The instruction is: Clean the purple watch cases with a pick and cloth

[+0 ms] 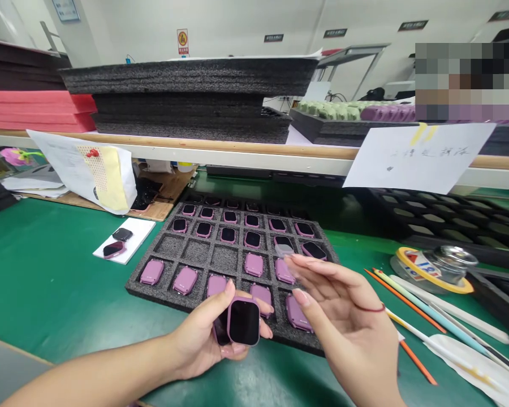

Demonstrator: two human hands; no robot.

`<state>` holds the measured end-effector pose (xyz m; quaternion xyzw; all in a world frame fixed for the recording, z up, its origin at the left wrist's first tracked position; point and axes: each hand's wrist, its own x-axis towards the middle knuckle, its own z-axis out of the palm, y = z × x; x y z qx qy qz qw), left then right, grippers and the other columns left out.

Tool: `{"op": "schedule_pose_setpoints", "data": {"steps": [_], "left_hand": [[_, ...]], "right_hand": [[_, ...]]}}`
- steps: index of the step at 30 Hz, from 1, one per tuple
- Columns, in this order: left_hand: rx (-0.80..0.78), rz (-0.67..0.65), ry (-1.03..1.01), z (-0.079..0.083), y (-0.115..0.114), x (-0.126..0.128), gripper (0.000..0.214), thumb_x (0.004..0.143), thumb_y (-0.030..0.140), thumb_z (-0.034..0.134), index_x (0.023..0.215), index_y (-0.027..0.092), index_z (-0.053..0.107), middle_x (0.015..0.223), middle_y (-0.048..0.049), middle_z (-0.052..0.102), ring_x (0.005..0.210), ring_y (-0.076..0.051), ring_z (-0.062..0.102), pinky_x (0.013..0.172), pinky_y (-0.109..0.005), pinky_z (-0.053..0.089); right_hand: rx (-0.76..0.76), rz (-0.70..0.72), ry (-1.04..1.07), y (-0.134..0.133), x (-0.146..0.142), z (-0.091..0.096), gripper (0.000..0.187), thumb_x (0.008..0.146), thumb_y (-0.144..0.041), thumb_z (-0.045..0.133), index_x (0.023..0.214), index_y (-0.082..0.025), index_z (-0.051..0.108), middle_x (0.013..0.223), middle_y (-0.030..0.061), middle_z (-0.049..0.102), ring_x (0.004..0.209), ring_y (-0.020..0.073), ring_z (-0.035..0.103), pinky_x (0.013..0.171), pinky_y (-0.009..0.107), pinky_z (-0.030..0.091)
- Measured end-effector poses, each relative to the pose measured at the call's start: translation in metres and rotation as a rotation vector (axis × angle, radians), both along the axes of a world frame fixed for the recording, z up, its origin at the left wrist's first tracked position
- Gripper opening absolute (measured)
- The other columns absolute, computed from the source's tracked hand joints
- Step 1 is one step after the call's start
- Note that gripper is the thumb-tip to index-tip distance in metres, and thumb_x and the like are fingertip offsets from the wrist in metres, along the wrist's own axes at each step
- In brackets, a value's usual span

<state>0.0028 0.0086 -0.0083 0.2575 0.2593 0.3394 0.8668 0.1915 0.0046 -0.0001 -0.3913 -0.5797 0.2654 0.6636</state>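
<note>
Cupped around two purple-framed smartwatch bodies (244, 321), my left hand (203, 336) pinches them between thumb and fingers over the near side of the green tabletop (68, 299), one dark screen partly overlapping the other. Opposite, my right hand (354, 319) is spread, thumb well apart from the fingers, a translucent film (285, 249) at the fingertips. Beneath and beyond both hands, a black foam tray (197, 253) carries rows of watch cases (185, 280), purple backs up toward the near edge, dark screens up toward the far edge. Near the tabletop's far left corner, two separate watches (113, 249) rest on a white pad (139, 232); toward the right edge, a slim orange stick (407, 302) lies near a metal-topped container (456, 256).
</note>
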Motion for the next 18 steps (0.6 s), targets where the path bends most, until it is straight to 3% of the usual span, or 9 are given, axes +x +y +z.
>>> {"op": "schedule_pose_setpoints", "data": {"steps": [3,7,11,14,18], "left_hand": [[-0.007,0.011,0.010,0.001,-0.001,0.000,0.050,0.081,0.061,0.072,0.092,0.012,0.076,0.072,-0.0081,0.071,0.039,-0.004,0.042,0.043,-0.021,0.021],[-0.050,0.029,0.019,0.004,-0.001,0.001,0.045,0.073,0.058,0.080,0.084,0.015,0.074,0.055,0.0025,0.055,0.039,-0.004,0.040,0.042,-0.019,0.020],[-0.076,0.036,0.061,0.005,-0.001,0.001,0.050,0.067,0.061,0.083,0.084,0.015,0.075,0.064,0.0008,0.058,0.043,-0.003,0.041,0.041,-0.016,0.021],[-0.079,0.048,0.077,0.004,0.000,0.001,0.053,0.065,0.063,0.083,0.085,0.015,0.074,0.068,0.0002,0.059,0.045,-0.004,0.042,0.040,-0.016,0.023],[0.022,0.073,0.093,0.001,-0.002,0.002,0.056,0.069,0.066,0.079,0.086,0.013,0.070,0.064,0.0022,0.054,0.045,-0.004,0.038,0.038,-0.016,0.021]], "right_hand": [[0.232,0.030,-0.298,-0.009,0.005,0.001,0.023,0.090,-0.009,0.067,0.106,-0.025,0.072,0.102,0.0030,0.079,0.096,0.0173,0.077,0.088,0.025,0.064],[0.389,0.206,-0.638,-0.020,0.011,0.002,0.028,0.102,-0.019,0.052,0.120,-0.025,0.072,0.110,0.0032,0.080,0.102,0.0198,0.076,0.099,0.031,0.060],[0.428,0.208,-0.736,-0.023,0.007,0.001,0.034,0.103,-0.019,0.050,0.131,-0.028,0.067,0.108,0.0001,0.080,0.103,0.0189,0.076,0.102,0.032,0.058],[0.535,0.198,-0.775,-0.019,0.004,0.000,0.032,0.102,-0.014,0.050,0.126,-0.024,0.069,0.101,-0.0001,0.081,0.098,0.0163,0.076,0.100,0.030,0.057],[0.533,0.129,-0.825,-0.014,-0.004,-0.001,0.023,0.095,-0.025,0.067,0.117,-0.020,0.070,0.093,0.0033,0.079,0.089,0.0184,0.072,0.093,0.036,0.057]]}}
